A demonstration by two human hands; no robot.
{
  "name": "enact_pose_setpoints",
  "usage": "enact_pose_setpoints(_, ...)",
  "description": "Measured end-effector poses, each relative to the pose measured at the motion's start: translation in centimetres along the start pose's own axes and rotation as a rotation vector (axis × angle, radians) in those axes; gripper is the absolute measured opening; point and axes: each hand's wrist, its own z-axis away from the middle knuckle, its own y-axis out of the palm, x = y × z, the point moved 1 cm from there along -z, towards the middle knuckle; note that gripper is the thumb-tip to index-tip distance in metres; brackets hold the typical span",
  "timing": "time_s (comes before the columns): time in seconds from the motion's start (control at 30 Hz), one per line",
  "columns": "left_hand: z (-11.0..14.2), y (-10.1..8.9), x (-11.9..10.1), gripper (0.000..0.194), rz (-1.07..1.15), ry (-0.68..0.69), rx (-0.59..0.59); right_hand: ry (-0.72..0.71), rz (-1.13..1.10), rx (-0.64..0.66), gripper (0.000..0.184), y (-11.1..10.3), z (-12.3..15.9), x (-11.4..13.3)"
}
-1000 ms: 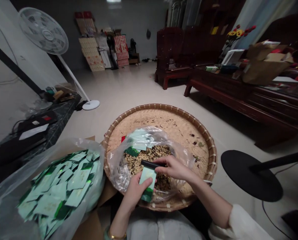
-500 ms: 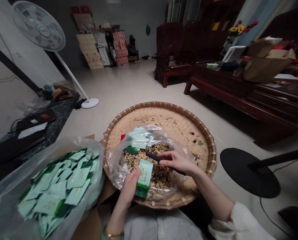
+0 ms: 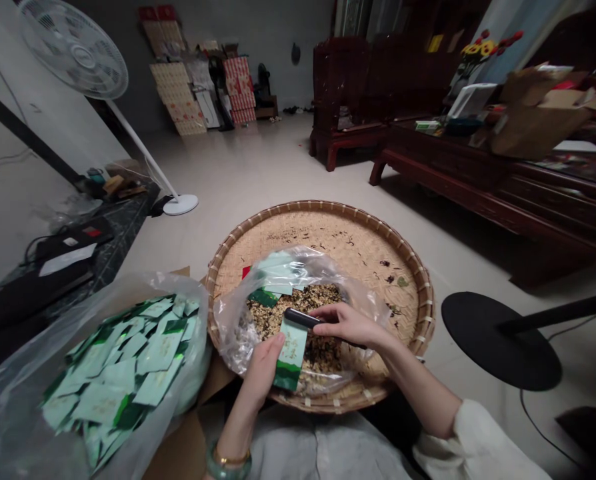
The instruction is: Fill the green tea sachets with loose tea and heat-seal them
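My left grip [image 3: 262,373] is clenched on a pale green sachet [image 3: 291,353], its smooth foil ending in a dark green band, held upright between thumb and fingers. My right grip [image 3: 348,325] pinches a slim black bar [image 3: 301,318], whose rounded end touches the sachet's top edge. A jade bangle [image 3: 228,470] and a thin gold bracelet [image 3: 232,459] circle my left wrist.

Beneath my hands, a crinkled clear plastic bag [image 3: 233,333] gapes open around a coarse heap of crumbled dried plant bits [image 3: 273,313], with more green sachets tucked against its far side. The bag rests on a round woven bamboo tray [image 3: 418,287], its coiled rim bound with pale strips and its weave dusted with stray flakes.

To my left, a second plastic bag [image 3: 28,360] overflows with flat green-and-white sachets [image 3: 123,360], lying jumbled on a cardboard box [image 3: 178,440]. To my right sits the flat, round black base of a stand [image 3: 498,340].
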Motion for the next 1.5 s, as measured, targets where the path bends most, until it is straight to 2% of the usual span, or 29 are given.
enact_pose_setpoints(0.13,0.0,0.1,0.1,0.053,-0.023,0.004,-0.005,-0.043,0.052,-0.003,0.047,0.4,0.1,0.4)
enact_pose_setpoints(0.27,-0.3,0.1,0.2,0.053,-0.063,0.037,-0.027,-0.061,0.110,-0.070,0.041,1.2,0.1,0.8)
enact_pose_setpoints(0.43,-0.3,-0.3,0.1,0.052,-0.021,0.021,-0.027,-0.041,0.078,-0.068,0.048,-0.2,0.1,0.4)
enact_pose_setpoints(0.5,-0.2,-0.5,0.2,0.052,-0.014,0.027,-0.034,-0.038,0.167,-0.169,0.048,-1.4,0.2,-0.2)
enact_pose_setpoints(0.63,-0.1,-0.5,0.4,0.053,-0.009,0.018,-0.016,-0.026,0.567,-0.414,0.045,-2.9,0.4,-1.9)
enact_pose_setpoints(0.73,0.0,-0.1,0.3,0.052,-0.003,0.018,0.000,-0.034,0.743,-0.460,0.043,-2.4,0.4,-2.3)
enact_pose_setpoints(0.83,0.1,0.4,0.0,0.050,-0.013,0.028,0.040,-0.121,0.745,-0.517,0.035,-0.7,0.4,-1.2)
enact_pose_setpoints(0.87,0.2,0.6,-0.1,0.050,-0.027,0.035,0.052,-0.161,0.710,-0.508,0.034,0.1,0.3,-0.7)
enact_pose_setpoints(1.03,0.6,1.1,-0.9,0.052,-0.138,0.101,0.079,-0.338,0.481,-0.301,0.029,3.9,-0.7,1.1)
enact_pose_setpoints(1.13,0.8,1.1,-0.9,0.052,-0.150,0.111,0.085,-0.376,0.417,-0.310,0.038,4.7,-1.3,1.1)
enact_pose_setpoints(1.2,1.1,0.7,-0.9,0.050,-0.103,0.076,0.081,-0.336,0.336,-0.270,0.040,4.5,-1.7,0.9)
enact_pose_setpoints(1.27,1.5,-0.3,-1.2,0.045,0.045,0.060,-0.027,-0.238,0.235,-0.203,0.043,3.8,-2.3,0.8)
enact_pose_setpoints(1.33,2.1,-1.9,-2.0,0.046,0.307,0.130,-0.269,-0.187,0.238,-0.210,0.044,2.9,-3.1,0.8)
enact_pose_setpoints(1.4,2.8,-3.4,-3.2,0.054,0.603,0.310,-0.531,-0.220,0.387,-0.307,0.036,2.1,-4.3,1.0)
enact_pose_setpoints(1.43,3.1,-3.9,-3.8,0.061,0.702,0.428,-0.610,-0.241,0.494,-0.363,0.031,1.8,-5.1,1.0)
enact_pose_setpoints(1.47,3.4,-4.3,-4.3,0.069,0.767,0.522,-0.636,-0.244,0.603,-0.404,0.027,1.7,-5.9,1.0)
enact_pose_setpoints(1.5,3.6,-4.3,-4.6,0.073,0.797,0.551,-0.616,-0.226,0.697,-0.433,0.025,1.7,-6.9,1.0)
